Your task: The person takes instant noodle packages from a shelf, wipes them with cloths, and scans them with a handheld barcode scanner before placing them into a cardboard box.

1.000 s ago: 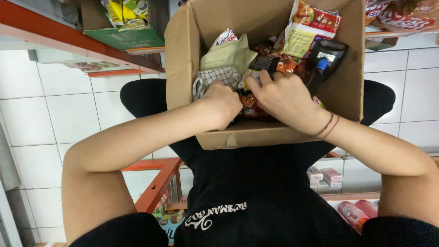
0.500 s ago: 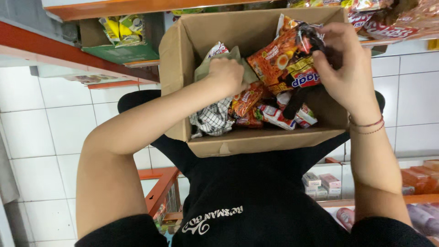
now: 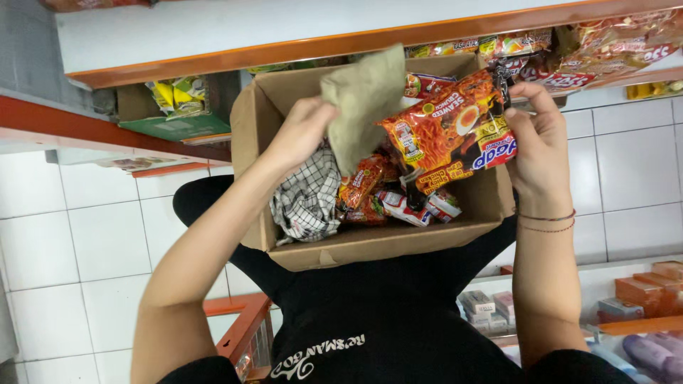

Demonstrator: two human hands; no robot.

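- One white shelf [image 3: 284, 28] with an orange front edge is running across the top of the frame, and packets are lying under it at the upper right.
- The white tiled floor [image 3: 85, 235] is filling the left of the frame, smooth and square-gridded, leaving open room on that side.
- One brown cardboard box [image 3: 370, 245] is sitting in the centre of the frame with its flaps standing open; its near wall is pressing against the person's dark shirt, and its far flap is reaching up close to the shelf edge.
- One orange noodle packet [image 3: 448, 131], glossy and crinkled plastic, is being held above the right half of the box, tilted.
- One dull olive pouch [image 3: 363, 99], matte and soft-looking, is being lifted above the box's upper middle.
- One black-and-white checked cloth [image 3: 309, 199] is lying bunched at the left inside the box.
- Several small red and orange packets [image 3: 398, 203] are lying loose on the box floor; their count is unclear.
- The right hand [image 3: 541, 142] is pinching the noodle packet's right edge, fingers curled round it.
- The left hand [image 3: 302, 131] is gripping the olive pouch's lower edge, fingers closed.
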